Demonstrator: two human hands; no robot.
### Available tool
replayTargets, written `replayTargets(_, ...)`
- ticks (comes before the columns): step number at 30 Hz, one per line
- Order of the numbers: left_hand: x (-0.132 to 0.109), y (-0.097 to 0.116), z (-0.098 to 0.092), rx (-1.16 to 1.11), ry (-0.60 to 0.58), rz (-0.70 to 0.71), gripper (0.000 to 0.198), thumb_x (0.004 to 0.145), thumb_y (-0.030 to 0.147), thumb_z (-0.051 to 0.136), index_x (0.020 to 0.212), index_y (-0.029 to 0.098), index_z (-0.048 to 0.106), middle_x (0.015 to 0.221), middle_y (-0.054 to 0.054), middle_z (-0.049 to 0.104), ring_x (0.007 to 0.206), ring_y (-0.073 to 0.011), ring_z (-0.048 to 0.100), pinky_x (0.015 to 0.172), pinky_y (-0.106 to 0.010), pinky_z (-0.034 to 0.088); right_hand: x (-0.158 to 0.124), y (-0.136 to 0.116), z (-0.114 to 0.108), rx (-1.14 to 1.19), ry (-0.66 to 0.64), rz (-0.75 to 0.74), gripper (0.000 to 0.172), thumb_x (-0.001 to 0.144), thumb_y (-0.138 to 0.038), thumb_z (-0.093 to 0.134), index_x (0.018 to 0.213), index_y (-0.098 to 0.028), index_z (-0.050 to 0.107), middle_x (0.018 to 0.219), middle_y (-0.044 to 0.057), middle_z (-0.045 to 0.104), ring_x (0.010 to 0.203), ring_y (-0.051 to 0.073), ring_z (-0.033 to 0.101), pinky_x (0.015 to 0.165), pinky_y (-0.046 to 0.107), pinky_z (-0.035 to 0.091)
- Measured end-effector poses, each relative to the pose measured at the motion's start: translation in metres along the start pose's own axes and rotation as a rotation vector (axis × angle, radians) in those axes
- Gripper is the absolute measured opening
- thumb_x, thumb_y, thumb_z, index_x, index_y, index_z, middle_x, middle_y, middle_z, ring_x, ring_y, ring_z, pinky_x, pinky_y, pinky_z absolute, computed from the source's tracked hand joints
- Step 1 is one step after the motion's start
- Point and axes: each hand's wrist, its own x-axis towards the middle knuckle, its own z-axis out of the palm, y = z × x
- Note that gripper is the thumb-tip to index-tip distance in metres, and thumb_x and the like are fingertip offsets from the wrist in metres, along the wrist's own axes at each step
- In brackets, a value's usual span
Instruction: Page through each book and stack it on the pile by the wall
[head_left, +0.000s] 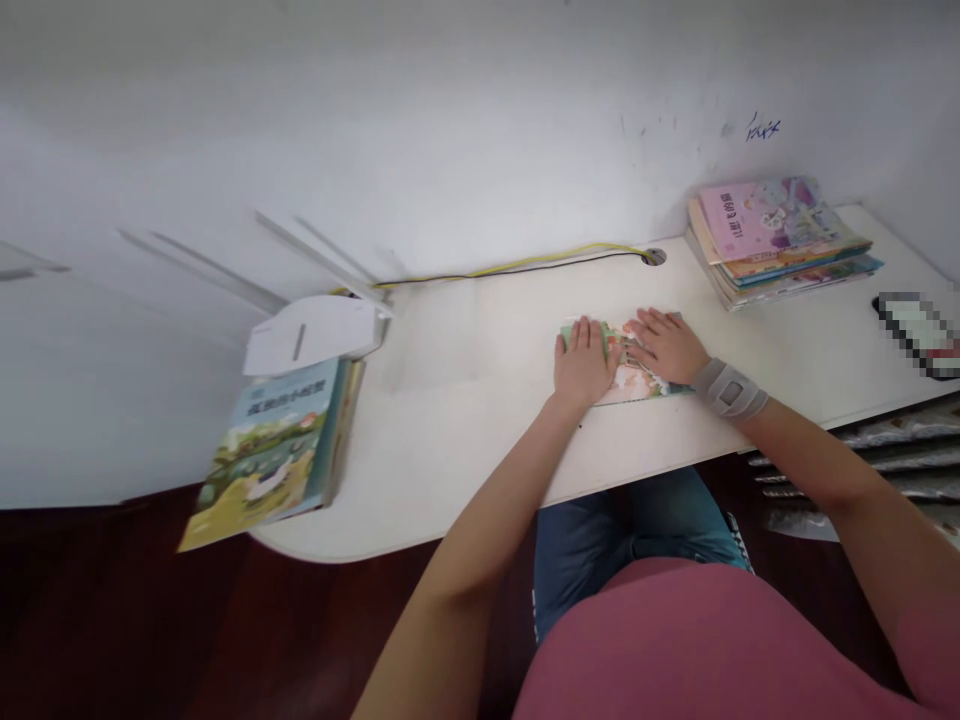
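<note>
A thin picture book [628,377] lies flat on the white desk [465,420] in front of me. My left hand [581,362] rests flat on its left part, fingers stretched out. My right hand [667,345] lies flat on its right part, fingers spread, with a grey band [729,390] round the wrist. Both palms press down on the cover; neither hand grips anything.
A stack of picture books [780,240] sits at the desk's far right by the wall. Another pile of books [277,450] overhangs the desk's left edge, with a white lamp base [315,335] behind it. A yellow cable [525,262] runs along the wall. A blurred-out object [919,335] lies at right.
</note>
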Motion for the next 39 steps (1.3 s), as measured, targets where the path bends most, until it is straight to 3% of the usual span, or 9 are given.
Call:
replayTargets(3, 0.003, -0.020, -0.002, -0.021, 0.040, -0.169, 0.071, 0.095, 0.051, 0.021, 0.147, 0.005, 0.030, 0.156, -0.019, 0.026, 0.145, -0.0311, 0.023, 0.115, -0.053, 0.020, -0.006, 0.026, -0.007, -0.030, 0.055, 0.278, 0.049, 0.093, -0.041, 0.042, 0.129, -0.010, 0.054, 0.134, 0.020, 0.055, 0.121, 0.032, 0.050, 0.096, 0.045, 0.039)
replayTargets(6, 0.011, -0.039, -0.006, -0.095, 0.126, -0.250, 0.060, 0.094, 0.048, 0.029, 0.135, 0.009, 0.047, 0.151, -0.020, 0.037, 0.140, -0.0329, 0.031, 0.111, -0.055, 0.025, -0.002, 0.050, -0.011, 0.018, 0.079, 0.495, 0.043, 0.092, -0.044, 0.042, 0.108, -0.013, 0.066, 0.112, 0.018, 0.065, 0.102, 0.030, 0.058, 0.083, 0.040, 0.042)
replayTargets(11, 0.034, -0.045, -0.013, -0.406, 0.246, -0.334, 0.032, 0.090, 0.045, 0.042, 0.095, 0.020, 0.062, 0.120, -0.014, 0.064, 0.115, -0.0305, 0.055, 0.101, -0.051, 0.036, 0.024, 0.063, -0.008, 0.411, 0.110, 0.530, 0.036, 0.089, -0.042, 0.048, 0.069, -0.017, 0.066, 0.072, 0.008, 0.066, 0.071, 0.020, 0.058, 0.068, 0.032, 0.041)
replayTargets(15, 0.046, -0.043, -0.012, -0.796, 0.320, -0.362, 0.018, 0.084, 0.039, 0.052, 0.084, 0.022, 0.057, 0.085, -0.004, 0.065, 0.084, -0.0203, 0.061, 0.075, -0.032, 0.046, 0.033, 0.067, -0.005, 0.574, 0.198, 0.535, 0.022, 0.083, -0.035, 0.056, 0.074, -0.017, 0.065, 0.072, 0.005, 0.065, 0.069, 0.018, 0.057, 0.069, 0.031, 0.043)
replayTargets(18, 0.047, -0.043, -0.008, -0.947, 0.346, -0.297, 0.013, 0.083, 0.031, 0.051, 0.092, 0.023, 0.055, 0.078, 0.001, 0.061, 0.072, -0.0150, 0.057, 0.066, -0.026, 0.044, 0.033, 0.073, -0.004, 0.611, 0.242, 0.606, 0.025, 0.082, -0.038, 0.056, 0.088, -0.016, 0.065, 0.076, 0.005, 0.065, 0.073, 0.019, 0.059, 0.072, 0.033, 0.045)
replayTargets(23, 0.044, -0.045, -0.006, -0.583, 0.316, -0.247, 0.012, 0.087, 0.027, 0.045, 0.094, 0.024, 0.055, 0.091, -0.003, 0.066, 0.087, -0.0201, 0.059, 0.077, -0.032, 0.043, 0.033, 0.073, 0.000, 0.609, 0.185, 0.554, 0.041, 0.074, -0.023, 0.059, 0.115, -0.014, 0.057, 0.077, 0.003, 0.066, 0.076, 0.021, 0.061, 0.075, 0.035, 0.046)
replayTargets(28, 0.041, -0.040, -0.009, -0.217, 0.278, -0.259, 0.018, 0.090, 0.024, 0.041, 0.098, 0.020, 0.056, 0.106, -0.015, 0.066, 0.105, -0.0311, 0.057, 0.086, -0.043, 0.040, 0.033, 0.060, 0.010, 0.370, 0.246, 0.498, 0.045, 0.073, -0.009, 0.047, 0.117, -0.015, 0.055, 0.091, 0.010, 0.065, 0.083, 0.024, 0.060, 0.079, 0.040, 0.048)
replayTargets(32, 0.040, -0.036, -0.010, -0.188, 0.272, -0.272, 0.026, 0.090, 0.020, 0.036, 0.108, 0.016, 0.054, 0.104, -0.018, 0.066, 0.106, -0.0330, 0.058, 0.088, -0.045, 0.040, 0.033, 0.046, 0.015, 0.241, 0.261, 0.427, 0.043, 0.077, -0.011, 0.046, 0.120, -0.014, 0.052, 0.111, 0.017, 0.058, 0.090, 0.028, 0.060, 0.084, 0.042, 0.048)
replayTargets(39, 0.042, -0.038, -0.006, -0.257, 0.304, -0.290, 0.033, 0.089, 0.019, 0.038, 0.121, 0.018, 0.047, 0.102, -0.016, 0.069, 0.103, -0.0321, 0.062, 0.089, -0.046, 0.040, 0.032, 0.039, 0.012, 0.157, 0.228, 0.489, 0.034, 0.084, -0.012, 0.044, 0.116, -0.017, 0.055, 0.113, 0.013, 0.054, 0.087, 0.023, 0.059, 0.080, 0.038, 0.048)
